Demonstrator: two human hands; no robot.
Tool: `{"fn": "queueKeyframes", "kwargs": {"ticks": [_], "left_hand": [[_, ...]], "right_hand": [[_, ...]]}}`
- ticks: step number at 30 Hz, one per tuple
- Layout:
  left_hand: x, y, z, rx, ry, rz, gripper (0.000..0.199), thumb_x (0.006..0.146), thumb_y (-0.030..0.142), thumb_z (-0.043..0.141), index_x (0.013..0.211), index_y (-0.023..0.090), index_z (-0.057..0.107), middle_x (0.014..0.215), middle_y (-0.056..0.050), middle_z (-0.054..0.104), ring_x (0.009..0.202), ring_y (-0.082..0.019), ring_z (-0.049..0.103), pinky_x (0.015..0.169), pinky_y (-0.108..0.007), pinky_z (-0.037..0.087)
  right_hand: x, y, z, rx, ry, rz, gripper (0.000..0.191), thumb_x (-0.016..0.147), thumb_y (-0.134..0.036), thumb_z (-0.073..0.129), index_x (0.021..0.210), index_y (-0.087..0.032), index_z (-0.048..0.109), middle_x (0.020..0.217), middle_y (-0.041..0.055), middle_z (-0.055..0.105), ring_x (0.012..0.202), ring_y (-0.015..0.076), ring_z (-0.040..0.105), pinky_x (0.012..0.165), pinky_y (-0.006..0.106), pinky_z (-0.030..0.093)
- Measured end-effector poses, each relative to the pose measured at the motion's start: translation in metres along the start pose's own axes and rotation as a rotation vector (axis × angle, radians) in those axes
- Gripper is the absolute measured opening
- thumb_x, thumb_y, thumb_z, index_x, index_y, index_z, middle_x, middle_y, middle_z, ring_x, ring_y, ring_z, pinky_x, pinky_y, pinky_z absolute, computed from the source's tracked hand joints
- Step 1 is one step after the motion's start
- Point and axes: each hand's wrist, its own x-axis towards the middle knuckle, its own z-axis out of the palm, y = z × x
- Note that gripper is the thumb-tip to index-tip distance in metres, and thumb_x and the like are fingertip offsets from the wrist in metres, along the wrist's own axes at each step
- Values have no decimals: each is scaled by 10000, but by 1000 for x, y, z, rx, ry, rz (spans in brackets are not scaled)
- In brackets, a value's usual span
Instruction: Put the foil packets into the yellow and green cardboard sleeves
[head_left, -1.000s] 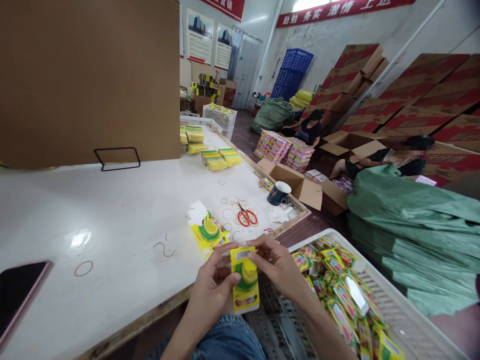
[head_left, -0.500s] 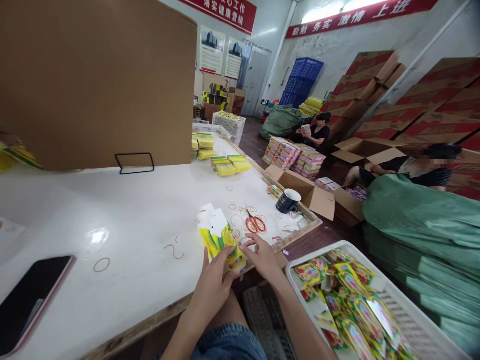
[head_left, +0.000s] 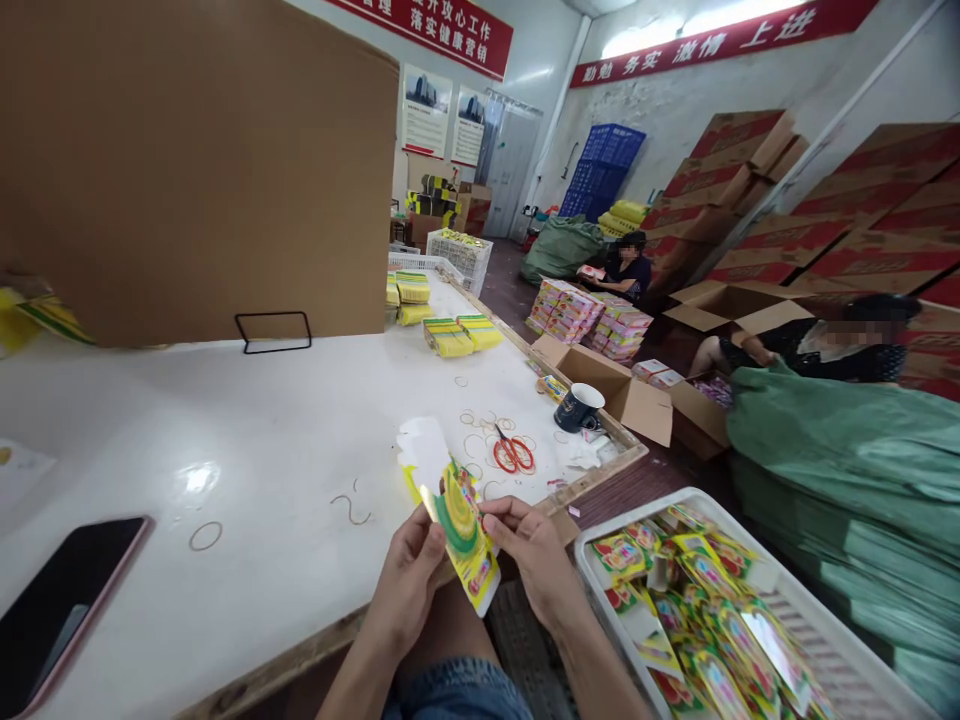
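Observation:
Just over the table's near edge I hold a yellow and green printed carton [head_left: 466, 535] tilted between both hands. The fingers and thumb of my left hand [head_left: 411, 572] are closed on its left edge. Opposite, my right hand [head_left: 529, 548] pinches the carton's right edge. Behind it, white flaps [head_left: 422, 448] lie at the table edge; whether they belong to this carton or another one under it I cannot tell. Red-handled scissors [head_left: 514, 454] and several loose rubber bands [head_left: 487, 420] are on the table just beyond my right hand.
A white basket [head_left: 694, 495] of printed packets stands at my right. On the white table [head_left: 285, 430] are a dark mug [head_left: 576, 410], a phone [head_left: 64, 620], bundled yellow cartons [head_left: 448, 338] and a cardboard panel [head_left: 202, 180]. Two people sit beyond, among boxes and a green sack [head_left: 840, 430].
The carton has come up from lying flat at the table edge and is now tilted between both hands. My left hand has shifted to its left edge, and my right hand now pinches the right.

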Motion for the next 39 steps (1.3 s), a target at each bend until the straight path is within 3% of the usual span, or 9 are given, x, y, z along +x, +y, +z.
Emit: {"fn": "queueKeyframes", "kwargs": {"ticks": [3,9,16,22,28,31,35,37,39], "left_hand": [[-4,4,2,-46,-33,-2,466,742,480,696,1109,195,669,1123,-117,708,1069,-296,633,900,-392,511],[2,-2,5,23,118,18,426,734,426,719,1063,165,645,976,-94,748,933,-259,686,797,-350,548],[-2,-3,7,218,229,150,641,766,345,695,1279,241,325,1026,-78,706,943,-232,680,778,-332,547],[-12,10,12,257,85,95,664,815,295,636,1365,295,263,1135,-85,657,980,-233,665,798,-336,547],[-16,13,15,158,-102,-41,464,756,247,705,1144,249,450,1016,-72,701,913,-258,687,711,-310,544],[-17,10,17,133,-122,-61,499,755,241,712,1153,265,411,1054,-70,692,896,-247,694,702,-304,540],[-16,7,17,116,-115,-66,769,771,254,703,1356,324,209,1139,-85,663,948,-248,681,772,-345,536],[-15,6,17,124,-130,-88,719,762,267,708,1344,285,286,1146,-103,663,962,-258,677,792,-353,533],[-14,6,18,155,-127,-95,579,756,279,709,1255,244,419,1152,-113,663,953,-267,680,781,-349,539]], "right_hand": [[-5,-6,6,-11,-43,-3,305,678,-421,777,829,-170,692,813,49,721,776,189,637,760,324,485],[-14,-8,10,-90,-31,12,324,669,-429,780,797,-156,662,706,26,675,659,177,601,652,306,481],[-12,5,11,-319,110,-157,238,770,-384,690,778,-174,578,682,-6,595,613,143,524,593,258,429],[-11,-17,3,-259,-104,-207,542,847,-304,615,1336,-270,384,1012,38,621,715,139,552,657,261,444],[-7,-42,-11,-327,-277,-184,190,893,-348,552,996,-207,626,798,6,603,725,145,545,658,250,424],[-6,-44,-14,-430,-236,-247,249,896,-372,541,806,-175,664,729,11,576,695,144,520,624,243,398],[-6,-38,-14,-334,-166,-250,236,884,-371,560,1060,-220,610,790,12,605,719,160,556,655,257,438],[-5,-37,-15,-306,-166,-235,338,887,-379,555,1198,-247,541,843,20,630,748,171,580,693,278,463],[-5,-39,-19,-400,-177,-297,299,896,-407,529,1121,-231,620,918,51,640,868,197,587,806,317,456]]}}
